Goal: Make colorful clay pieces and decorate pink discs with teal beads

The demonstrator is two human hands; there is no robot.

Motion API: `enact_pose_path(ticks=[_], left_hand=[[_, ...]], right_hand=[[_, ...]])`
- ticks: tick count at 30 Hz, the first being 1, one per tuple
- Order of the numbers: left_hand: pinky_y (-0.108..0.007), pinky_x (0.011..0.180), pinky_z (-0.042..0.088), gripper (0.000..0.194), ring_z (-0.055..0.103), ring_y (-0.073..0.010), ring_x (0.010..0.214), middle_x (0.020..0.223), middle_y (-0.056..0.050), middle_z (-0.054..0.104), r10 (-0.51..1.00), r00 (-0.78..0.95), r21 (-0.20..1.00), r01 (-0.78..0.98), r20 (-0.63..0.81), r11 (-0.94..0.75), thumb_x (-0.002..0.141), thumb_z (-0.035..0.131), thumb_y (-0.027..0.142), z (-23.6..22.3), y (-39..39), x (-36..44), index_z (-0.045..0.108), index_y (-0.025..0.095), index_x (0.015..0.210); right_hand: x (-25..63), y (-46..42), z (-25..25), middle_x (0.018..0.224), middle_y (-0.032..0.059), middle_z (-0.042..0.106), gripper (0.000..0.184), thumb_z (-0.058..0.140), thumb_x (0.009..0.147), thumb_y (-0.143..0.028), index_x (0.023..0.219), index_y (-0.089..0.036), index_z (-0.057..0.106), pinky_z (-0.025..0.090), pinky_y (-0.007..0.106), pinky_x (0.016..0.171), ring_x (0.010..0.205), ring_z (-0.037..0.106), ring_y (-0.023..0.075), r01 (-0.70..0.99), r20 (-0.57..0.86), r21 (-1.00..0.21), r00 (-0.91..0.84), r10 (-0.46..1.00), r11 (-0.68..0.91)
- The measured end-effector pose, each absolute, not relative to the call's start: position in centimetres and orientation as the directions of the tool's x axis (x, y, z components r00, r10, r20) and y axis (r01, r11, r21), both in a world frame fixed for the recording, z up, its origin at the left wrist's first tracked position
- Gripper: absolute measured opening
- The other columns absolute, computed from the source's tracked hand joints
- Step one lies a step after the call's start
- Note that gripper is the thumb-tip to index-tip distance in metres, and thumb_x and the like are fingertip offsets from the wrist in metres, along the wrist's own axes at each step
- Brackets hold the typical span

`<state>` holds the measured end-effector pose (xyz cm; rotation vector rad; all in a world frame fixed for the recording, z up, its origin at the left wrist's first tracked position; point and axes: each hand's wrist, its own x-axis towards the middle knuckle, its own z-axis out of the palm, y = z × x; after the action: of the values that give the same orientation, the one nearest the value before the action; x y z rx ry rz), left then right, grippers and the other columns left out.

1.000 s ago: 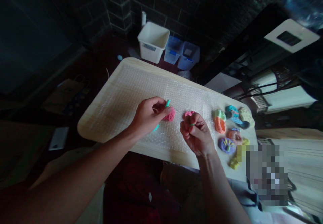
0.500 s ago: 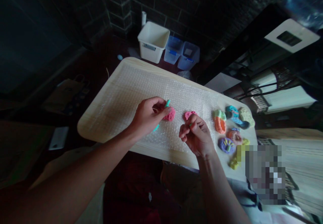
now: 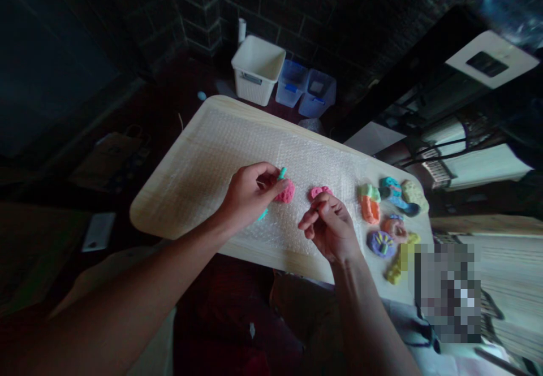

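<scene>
My left hand [image 3: 257,189] is closed around a pink clay piece [image 3: 285,191] with a rough surface. A green clay stick [image 3: 282,173] pokes up beside its thumb and fingers. Another bit of green clay [image 3: 262,215] shows just below that hand. To the right, my right hand [image 3: 328,223] has thumb and fingers pinched together above the table. Whatever lies in this pinch is hidden now; a tiny green bit showed there earlier. Just beyond its fingertips a second pink clay piece [image 3: 319,191] rests on the bubble wrap [image 3: 237,144].
Several coloured clay models, including an orange and green one [image 3: 370,206] and a purple disc [image 3: 381,244], stand at the right of the wooden table [image 3: 148,212]. Behind it are a white bin [image 3: 254,85] and two clear boxes [image 3: 292,85]. A pixelated patch covers the lower right.
My right hand's fingers have shifted slightly left and rolled against each other, and the small green bit between them has gone out of sight. My left hand stays still.
</scene>
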<state>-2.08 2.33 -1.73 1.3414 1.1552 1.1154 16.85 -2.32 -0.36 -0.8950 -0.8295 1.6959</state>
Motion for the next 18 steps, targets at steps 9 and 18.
enact_pose_path(ticks=[9,18], left_hand=[[-0.028,0.064,0.053,0.015,0.069,-0.0165,0.071,0.08,-0.004,0.075,0.991,0.126,0.995,0.072,0.055,-0.065,0.085,0.077,0.031,-1.9,2.4,-2.1,0.073,0.017,0.088],[-0.028,0.064,0.055,0.017,0.071,-0.0168,0.071,0.082,-0.006,0.076,0.993,0.11,0.998,0.033,0.045,-0.048,0.085,0.077,0.031,-1.9,2.3,-2.0,0.073,0.015,0.089]], right_hand=[[16.7,-2.1,0.0,0.092,0.0032,0.085,0.016,0.089,0.082,-0.03,0.092,-0.023,0.078,0.063,0.015,0.061,0.079,0.082,0.0146,-0.467,-0.179,-0.836,-0.263,0.948,-0.288],[16.6,-2.0,-1.2,0.054,-0.0013,0.072,0.025,0.08,0.091,-0.04,0.077,-0.02,0.075,0.051,0.015,0.041,0.042,0.065,0.01,-0.414,-0.18,-0.871,-0.237,0.955,-0.266]])
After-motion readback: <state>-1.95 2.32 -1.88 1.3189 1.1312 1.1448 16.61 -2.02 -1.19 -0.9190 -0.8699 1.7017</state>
